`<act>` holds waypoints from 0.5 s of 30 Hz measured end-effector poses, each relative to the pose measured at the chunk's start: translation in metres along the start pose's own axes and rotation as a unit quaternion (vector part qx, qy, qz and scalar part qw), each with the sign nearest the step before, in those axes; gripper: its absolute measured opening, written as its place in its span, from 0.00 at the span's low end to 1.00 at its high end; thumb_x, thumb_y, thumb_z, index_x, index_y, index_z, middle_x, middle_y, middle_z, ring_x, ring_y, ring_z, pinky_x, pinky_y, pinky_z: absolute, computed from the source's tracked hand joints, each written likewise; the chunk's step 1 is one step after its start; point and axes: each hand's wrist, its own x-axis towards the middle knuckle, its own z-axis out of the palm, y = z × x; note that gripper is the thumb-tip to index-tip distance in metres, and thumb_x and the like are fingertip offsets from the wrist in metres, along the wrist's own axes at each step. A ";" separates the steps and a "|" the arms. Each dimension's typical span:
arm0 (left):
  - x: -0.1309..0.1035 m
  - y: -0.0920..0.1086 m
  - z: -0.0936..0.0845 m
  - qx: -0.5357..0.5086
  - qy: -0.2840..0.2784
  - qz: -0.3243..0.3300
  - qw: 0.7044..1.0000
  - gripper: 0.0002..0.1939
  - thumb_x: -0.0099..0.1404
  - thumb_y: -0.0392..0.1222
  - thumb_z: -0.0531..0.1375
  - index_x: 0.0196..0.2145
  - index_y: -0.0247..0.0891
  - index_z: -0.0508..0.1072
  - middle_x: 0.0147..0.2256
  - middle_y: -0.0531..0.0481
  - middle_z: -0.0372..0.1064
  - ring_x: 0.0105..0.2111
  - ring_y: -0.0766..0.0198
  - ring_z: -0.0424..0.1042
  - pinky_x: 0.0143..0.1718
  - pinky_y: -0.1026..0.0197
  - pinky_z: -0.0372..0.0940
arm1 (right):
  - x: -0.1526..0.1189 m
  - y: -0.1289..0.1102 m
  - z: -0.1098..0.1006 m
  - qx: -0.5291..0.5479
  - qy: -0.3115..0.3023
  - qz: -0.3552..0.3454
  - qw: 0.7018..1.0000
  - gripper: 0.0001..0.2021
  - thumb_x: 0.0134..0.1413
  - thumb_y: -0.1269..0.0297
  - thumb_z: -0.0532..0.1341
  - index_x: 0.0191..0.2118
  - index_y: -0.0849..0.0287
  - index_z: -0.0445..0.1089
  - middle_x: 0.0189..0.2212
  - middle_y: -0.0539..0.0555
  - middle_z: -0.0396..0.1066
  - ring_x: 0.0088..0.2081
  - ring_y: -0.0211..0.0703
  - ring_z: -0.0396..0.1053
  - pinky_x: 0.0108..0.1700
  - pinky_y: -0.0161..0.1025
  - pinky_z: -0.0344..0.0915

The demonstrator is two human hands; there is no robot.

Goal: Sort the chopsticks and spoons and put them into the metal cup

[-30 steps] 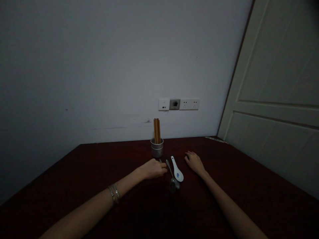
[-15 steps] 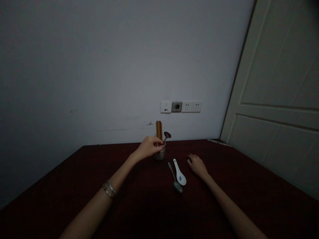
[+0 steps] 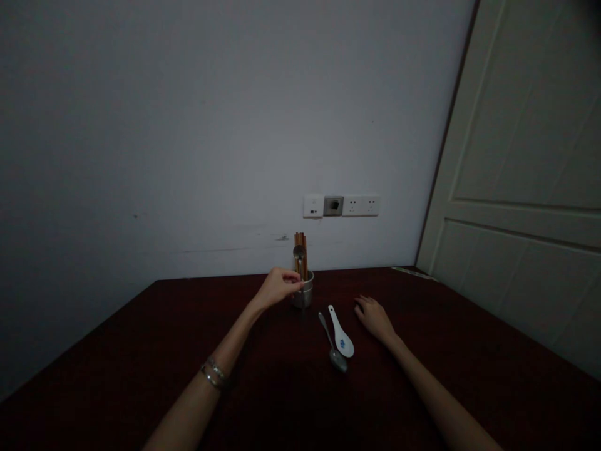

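My left hand point(image 3: 280, 286) pinches a metal spoon point(image 3: 299, 252) by its handle, bowl upward, just in front of a metal cup point(image 3: 308, 292). Several wooden chopsticks point(image 3: 304, 244) stand upright in the cup, partly behind the spoon. My right hand point(image 3: 373, 317) lies on the dark red table with its fingers spread and nothing in them. Between my hands lie a white spoon point(image 3: 342, 335) with a blue mark in its bowl and, close on its left, another metal spoon point(image 3: 337, 360).
The table point(image 3: 263, 388) reaches back to a grey wall. Wall sockets point(image 3: 360, 205) and a switch point(image 3: 333, 205) sit above its far edge. A pale panelled door point(image 3: 516, 175) stands on the right.
The metal spoon in my left hand has come out of the cup and now stands in front of the chopsticks. My right hand has stayed resting on the table.
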 end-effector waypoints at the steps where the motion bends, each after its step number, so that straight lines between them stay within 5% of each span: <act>1: 0.000 -0.002 -0.001 -0.007 -0.004 -0.009 1.000 0.10 0.51 0.44 0.60 0.25 0.31 0.72 0.19 0.54 0.64 0.18 0.72 0.62 0.20 0.68 0.56 | 0.000 0.001 0.000 0.005 -0.001 0.000 1.000 0.19 0.54 0.65 0.49 0.47 0.66 0.69 0.50 0.64 0.65 0.53 0.50 0.60 0.55 0.45 0.52; 9: -0.002 0.003 -0.003 -0.039 -0.031 -0.039 0.998 0.09 0.51 0.41 0.61 0.25 0.31 0.72 0.18 0.55 0.63 0.16 0.73 0.61 0.20 0.68 0.58 | 0.004 0.008 -0.014 0.177 0.046 0.013 0.983 0.16 0.51 0.61 0.53 0.40 0.64 0.73 0.40 0.60 0.72 0.42 0.47 0.69 0.47 0.41 0.62; 15: -0.005 0.009 -0.002 -0.035 -0.043 -0.049 0.997 0.07 0.52 0.40 0.61 0.26 0.31 0.72 0.18 0.54 0.64 0.16 0.74 0.61 0.19 0.69 0.57 | 0.015 -0.065 -0.073 0.380 0.085 -0.016 0.921 0.15 0.47 0.54 0.58 0.34 0.60 0.74 0.36 0.57 0.74 0.40 0.48 0.70 0.45 0.42 0.62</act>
